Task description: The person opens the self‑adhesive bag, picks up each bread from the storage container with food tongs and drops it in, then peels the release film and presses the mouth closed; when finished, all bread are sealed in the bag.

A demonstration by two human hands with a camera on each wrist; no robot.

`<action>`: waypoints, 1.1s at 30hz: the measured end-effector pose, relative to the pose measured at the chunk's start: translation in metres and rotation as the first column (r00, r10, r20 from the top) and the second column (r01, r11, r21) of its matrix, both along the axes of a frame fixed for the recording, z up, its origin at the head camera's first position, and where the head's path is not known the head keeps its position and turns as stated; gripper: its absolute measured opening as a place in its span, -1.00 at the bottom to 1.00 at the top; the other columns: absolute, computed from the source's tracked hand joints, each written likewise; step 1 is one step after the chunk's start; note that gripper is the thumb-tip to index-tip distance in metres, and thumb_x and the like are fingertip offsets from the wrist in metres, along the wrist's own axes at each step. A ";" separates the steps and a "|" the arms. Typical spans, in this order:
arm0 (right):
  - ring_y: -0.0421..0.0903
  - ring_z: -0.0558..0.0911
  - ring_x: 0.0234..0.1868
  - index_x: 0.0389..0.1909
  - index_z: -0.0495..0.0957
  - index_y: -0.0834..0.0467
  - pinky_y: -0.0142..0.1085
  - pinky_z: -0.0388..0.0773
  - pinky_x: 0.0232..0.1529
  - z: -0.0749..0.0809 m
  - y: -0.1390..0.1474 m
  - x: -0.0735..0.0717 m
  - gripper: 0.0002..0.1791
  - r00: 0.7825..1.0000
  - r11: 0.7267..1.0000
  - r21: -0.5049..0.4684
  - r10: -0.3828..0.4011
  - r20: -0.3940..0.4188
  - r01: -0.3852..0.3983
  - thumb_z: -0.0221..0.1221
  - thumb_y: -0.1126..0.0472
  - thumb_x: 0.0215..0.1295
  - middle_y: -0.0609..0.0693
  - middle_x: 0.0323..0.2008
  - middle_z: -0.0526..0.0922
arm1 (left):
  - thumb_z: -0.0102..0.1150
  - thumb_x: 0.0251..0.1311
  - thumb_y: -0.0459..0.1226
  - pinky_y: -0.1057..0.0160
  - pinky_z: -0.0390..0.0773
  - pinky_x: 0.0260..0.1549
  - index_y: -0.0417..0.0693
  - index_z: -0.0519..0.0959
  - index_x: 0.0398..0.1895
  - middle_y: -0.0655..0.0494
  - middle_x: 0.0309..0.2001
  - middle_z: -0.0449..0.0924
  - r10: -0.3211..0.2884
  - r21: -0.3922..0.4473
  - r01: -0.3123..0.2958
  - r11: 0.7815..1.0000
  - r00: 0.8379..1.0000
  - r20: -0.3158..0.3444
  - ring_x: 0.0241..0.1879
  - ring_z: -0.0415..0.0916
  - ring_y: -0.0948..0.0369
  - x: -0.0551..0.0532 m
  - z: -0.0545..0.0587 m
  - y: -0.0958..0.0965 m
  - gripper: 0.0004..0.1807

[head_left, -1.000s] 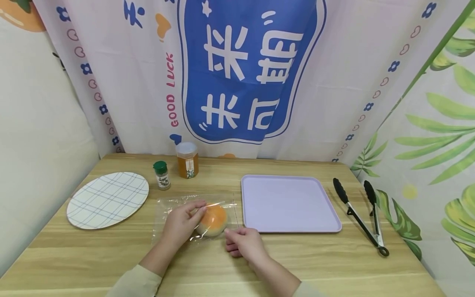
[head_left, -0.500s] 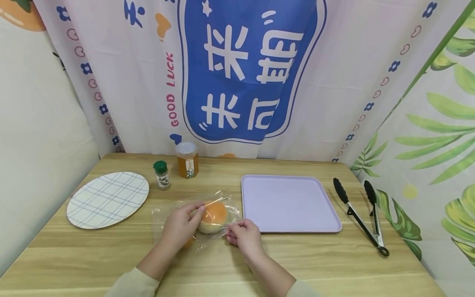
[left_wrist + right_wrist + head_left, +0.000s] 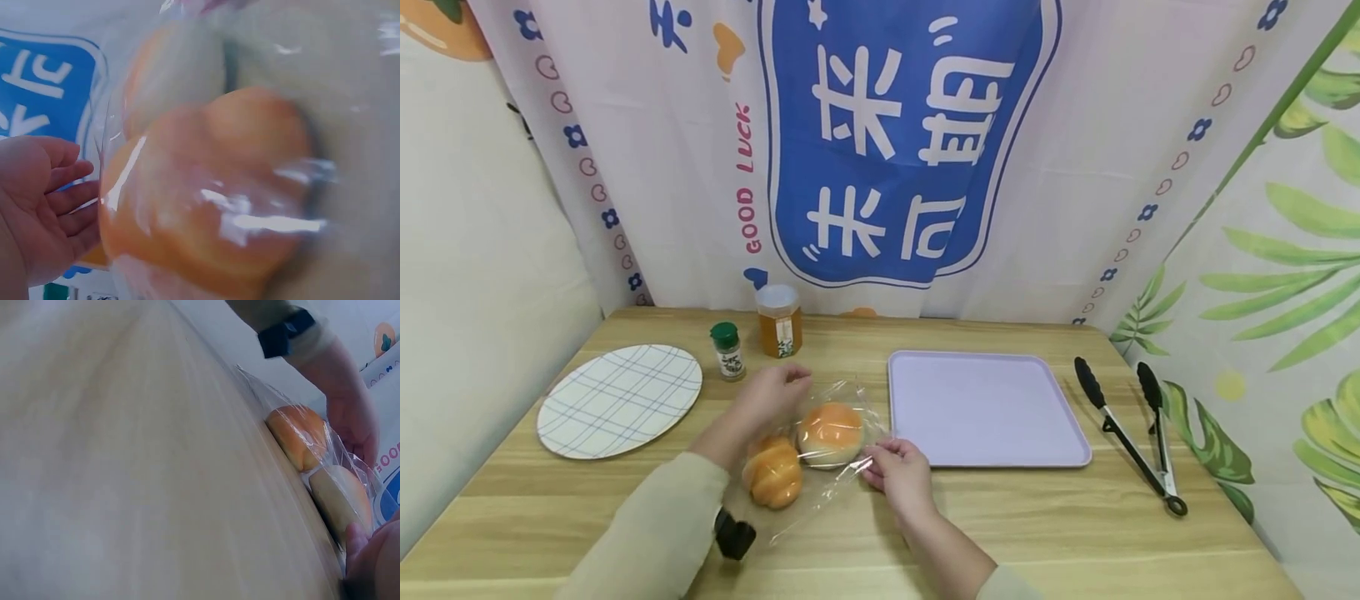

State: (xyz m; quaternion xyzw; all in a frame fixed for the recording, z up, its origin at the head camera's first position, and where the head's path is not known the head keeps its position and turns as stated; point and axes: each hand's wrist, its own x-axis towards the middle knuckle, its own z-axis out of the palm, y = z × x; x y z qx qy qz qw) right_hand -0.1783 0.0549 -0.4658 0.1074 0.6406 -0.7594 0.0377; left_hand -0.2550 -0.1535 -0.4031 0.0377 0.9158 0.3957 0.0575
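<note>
A clear plastic bag (image 3: 820, 490) lies on the wooden table with two breads inside. One is a round bun (image 3: 831, 433), orange on top and pale below; the other is a lobed golden roll (image 3: 775, 473). My right hand (image 3: 901, 477) pinches the bag's right edge between thumb and fingers, beside the bun. Beyond the bag's far left side, my left hand (image 3: 773, 390) holds nothing. In the left wrist view, the fingers of that left hand (image 3: 53, 209) are loosely bent beside the film, with the roll (image 3: 212, 194) large in front of the camera.
On the left lies a checked oval plate (image 3: 617, 402). A green-capped seasoning shaker (image 3: 727, 352) and a honey-coloured jar (image 3: 779, 322) stand behind the left hand. To the right are a lilac tray (image 3: 985, 410) and metal tongs (image 3: 1131, 446) with black tips.
My left hand has let go of the bag and moved up and away over its far side. The golden roll, covered before, now shows. My right hand keeps its pinch, slightly farther up.
</note>
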 end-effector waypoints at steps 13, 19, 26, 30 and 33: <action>-0.29 0.64 -0.49 0.01 0.45 0.52 -0.45 0.72 -0.36 -0.003 -0.007 0.000 -0.64 1.000 1.000 -0.013 0.015 0.008 -0.015 0.17 0.36 0.29 0.07 -0.34 0.72 | 0.20 0.30 -0.17 0.28 0.60 -0.24 -0.22 0.65 -0.10 -0.03 -0.17 0.66 -0.035 0.087 0.019 0.996 0.980 0.196 -0.21 0.54 0.16 -0.035 -0.018 0.019 -0.71; -0.28 0.67 -0.45 0.02 0.46 0.51 -0.45 0.71 -0.35 0.004 -0.003 0.001 -0.66 1.000 1.000 0.003 0.000 -0.018 0.000 0.13 0.35 0.33 0.16 -0.28 0.73 | 0.17 0.31 -0.24 0.38 0.55 -0.36 -0.24 0.62 -0.19 0.04 -0.32 0.61 -0.019 0.184 -0.011 0.983 0.987 0.158 -0.32 0.49 0.22 -0.034 -0.017 0.018 -0.80; -0.20 0.70 -0.34 -0.04 0.50 0.50 -0.42 0.73 -0.28 0.026 0.009 -0.010 -0.69 0.994 0.998 0.046 -0.029 -0.109 0.034 0.11 0.32 0.34 0.10 -0.33 0.72 | 0.14 0.36 -0.21 0.24 0.67 -0.07 -0.25 0.59 -0.08 -0.06 -0.15 0.69 0.017 0.352 -0.049 0.935 0.995 0.095 -0.20 0.59 0.22 -0.023 0.001 0.007 -0.74; -0.24 0.68 -0.34 -0.09 0.54 0.47 -0.43 0.71 -0.25 0.043 0.016 -0.016 -0.74 0.984 0.995 0.088 -0.027 -0.176 0.043 0.12 0.33 0.34 0.07 -0.32 0.74 | 0.14 0.37 -0.20 0.25 0.68 -0.01 -0.27 0.58 -0.07 0.05 -0.18 0.72 0.049 0.452 -0.066 0.890 0.998 0.049 -0.21 0.61 0.31 -0.007 0.015 0.002 -0.72; -0.26 0.68 -0.32 -0.11 0.57 0.44 -0.44 0.71 -0.24 0.055 0.022 -0.020 -0.76 0.969 0.989 0.137 -0.013 -0.246 0.048 0.12 0.33 0.35 0.18 -0.26 0.74 | 0.15 0.37 -0.21 0.25 0.67 0.04 -0.27 0.58 -0.07 0.18 -0.22 0.73 0.074 0.525 -0.066 0.849 0.997 0.006 -0.21 0.63 0.37 0.007 0.024 0.001 -0.73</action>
